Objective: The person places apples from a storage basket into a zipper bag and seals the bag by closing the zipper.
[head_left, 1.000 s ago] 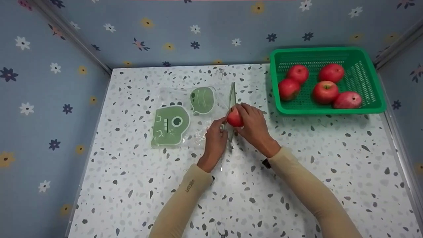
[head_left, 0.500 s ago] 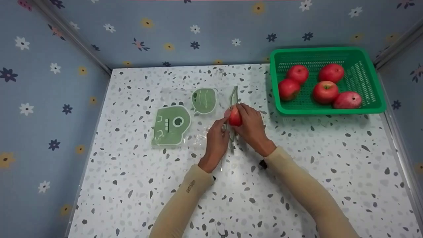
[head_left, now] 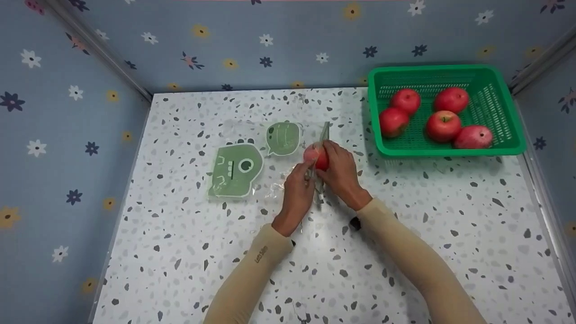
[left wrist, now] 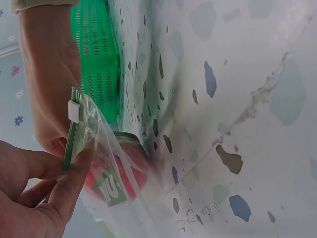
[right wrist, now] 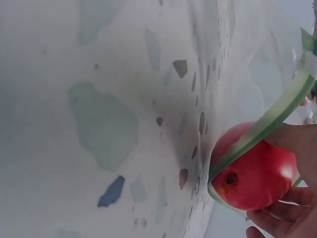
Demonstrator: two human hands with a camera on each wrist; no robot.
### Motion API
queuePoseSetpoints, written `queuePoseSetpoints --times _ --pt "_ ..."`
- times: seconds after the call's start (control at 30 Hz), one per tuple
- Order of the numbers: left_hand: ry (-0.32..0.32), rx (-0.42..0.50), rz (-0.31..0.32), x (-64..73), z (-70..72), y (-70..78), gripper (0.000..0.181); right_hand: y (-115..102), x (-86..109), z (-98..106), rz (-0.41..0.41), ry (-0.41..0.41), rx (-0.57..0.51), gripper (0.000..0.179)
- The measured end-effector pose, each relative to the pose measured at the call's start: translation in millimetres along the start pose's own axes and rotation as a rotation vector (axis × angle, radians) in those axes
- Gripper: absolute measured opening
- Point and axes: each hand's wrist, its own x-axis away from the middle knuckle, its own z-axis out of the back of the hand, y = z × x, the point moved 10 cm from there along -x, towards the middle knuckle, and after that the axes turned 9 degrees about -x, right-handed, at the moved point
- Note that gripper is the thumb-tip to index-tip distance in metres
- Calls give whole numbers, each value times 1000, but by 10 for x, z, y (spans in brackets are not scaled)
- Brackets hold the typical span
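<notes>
A clear slider bag point(head_left: 282, 139) with green cartoon prints lies flat on the table, its green-edged mouth toward the right. A red apple point(right wrist: 255, 171) sits partly inside that mouth, the green zip strip point(right wrist: 267, 121) running across it. My right hand point(head_left: 343, 173) grips the apple from the right, thumb and fingers around its outer side. My left hand point(head_left: 297, 193) pinches the near edge of the bag's mouth between thumb and fingers, close to the white slider point(left wrist: 74, 111). Through the film in the left wrist view, the apple point(left wrist: 126, 168) shows behind the printed label.
A green plastic basket point(head_left: 380, 148) stands at the back right, with several red apples point(head_left: 443, 126) in it. Flower-patterned panels point(head_left: 270, 45) rise at the back and both sides of the speckled white table point(head_left: 202, 270).
The apple has moved left, from in front of the bag's mouth to partly inside it. My right hand moved left with it. The bag has shifted slightly right.
</notes>
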Motion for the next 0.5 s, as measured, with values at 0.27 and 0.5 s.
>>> queuePoseSetpoints --times 0.27,0.5 --pt "-4 4 -11 6 -29 -25 46 57 5 -13 -39 -47 -51 79" --pt "11 7 -38 16 -15 -21 50 21 77 88 3 -46 -54 74"
